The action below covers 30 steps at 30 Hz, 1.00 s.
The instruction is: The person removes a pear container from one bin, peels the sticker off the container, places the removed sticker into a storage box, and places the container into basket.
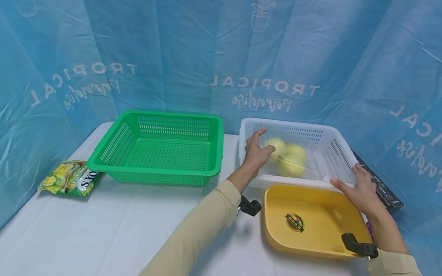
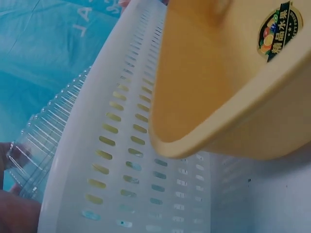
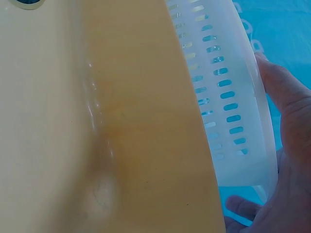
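In the head view my left hand (image 1: 256, 155) is inside the white basket (image 1: 340, 160), holding the left end of a clear plastic box (image 1: 314, 160). Several pale yellow-green round fruits (image 1: 291, 167) sit in that box. The left wrist view shows the ridged edge of the clear box (image 2: 53, 121) between my thumb and fingers, above the basket's rim. My right hand (image 1: 363, 191) grips the white basket's front right corner, thumb on the rim and fingers round the side. The slotted basket wall hides most of the fruit in the left wrist view.
A yellow bin (image 1: 314, 242) with a round sticker stands right in front of the white basket. To the left is a green basket (image 1: 154, 177), with a snack bag (image 1: 70, 179) beside it. A black box (image 1: 383, 191) lies beyond my right hand. Blue curtains (image 1: 190, 43) enclose the table.
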Tool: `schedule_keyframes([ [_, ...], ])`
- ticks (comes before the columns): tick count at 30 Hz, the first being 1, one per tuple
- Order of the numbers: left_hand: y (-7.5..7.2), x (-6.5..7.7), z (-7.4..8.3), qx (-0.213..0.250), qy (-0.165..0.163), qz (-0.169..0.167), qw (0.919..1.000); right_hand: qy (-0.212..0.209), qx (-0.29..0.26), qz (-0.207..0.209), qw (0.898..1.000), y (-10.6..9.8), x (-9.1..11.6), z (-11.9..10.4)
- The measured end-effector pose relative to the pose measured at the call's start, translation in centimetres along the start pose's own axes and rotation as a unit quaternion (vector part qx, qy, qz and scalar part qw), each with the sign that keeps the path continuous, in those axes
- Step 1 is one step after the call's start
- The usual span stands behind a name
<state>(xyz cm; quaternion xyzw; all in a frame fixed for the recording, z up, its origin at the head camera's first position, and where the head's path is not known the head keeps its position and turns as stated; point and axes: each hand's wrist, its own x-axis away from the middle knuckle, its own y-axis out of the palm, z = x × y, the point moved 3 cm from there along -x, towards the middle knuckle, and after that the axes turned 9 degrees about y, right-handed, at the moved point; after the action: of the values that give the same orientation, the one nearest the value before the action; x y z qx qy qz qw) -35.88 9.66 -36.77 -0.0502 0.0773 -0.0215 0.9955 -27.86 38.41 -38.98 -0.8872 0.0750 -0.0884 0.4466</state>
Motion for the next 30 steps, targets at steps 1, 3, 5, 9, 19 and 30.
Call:
schedule_keyframes([
  [1, 0.02, -0.02, -0.01, -0.003, -0.001, -0.002, 1.0000, -0.001, 0.000, 0.001, 1.000, -0.01, 0.01, 0.01],
  [3, 0.07, -0.05, -0.04, -0.009, -0.003, -0.005, 0.9999, 0.000, 0.002, 0.003, 1.000, -0.03, -0.01, 0.02],
  [5, 0.13, -0.08, -0.10, -0.012, -0.006, -0.009, 0.9999, 0.003, 0.002, 0.004, 1.000, -0.03, -0.02, 0.04],
  [9, 0.28, -0.06, -0.20, -0.030, -0.015, -0.019, 0.9992, 0.004, 0.003, 0.006, 1.000, -0.03, 0.03, 0.07],
  [19, 0.43, 0.21, -0.39, -0.073, -0.041, -0.037, 0.9958, 0.008, 0.000, 0.005, 1.000, 0.15, 0.10, -0.01],
  [30, 0.52, -0.11, -0.73, -0.105, -0.071, -0.036, 0.9913, 0.014, 0.005, 0.003, 1.000, 0.04, 0.12, -0.08],
])
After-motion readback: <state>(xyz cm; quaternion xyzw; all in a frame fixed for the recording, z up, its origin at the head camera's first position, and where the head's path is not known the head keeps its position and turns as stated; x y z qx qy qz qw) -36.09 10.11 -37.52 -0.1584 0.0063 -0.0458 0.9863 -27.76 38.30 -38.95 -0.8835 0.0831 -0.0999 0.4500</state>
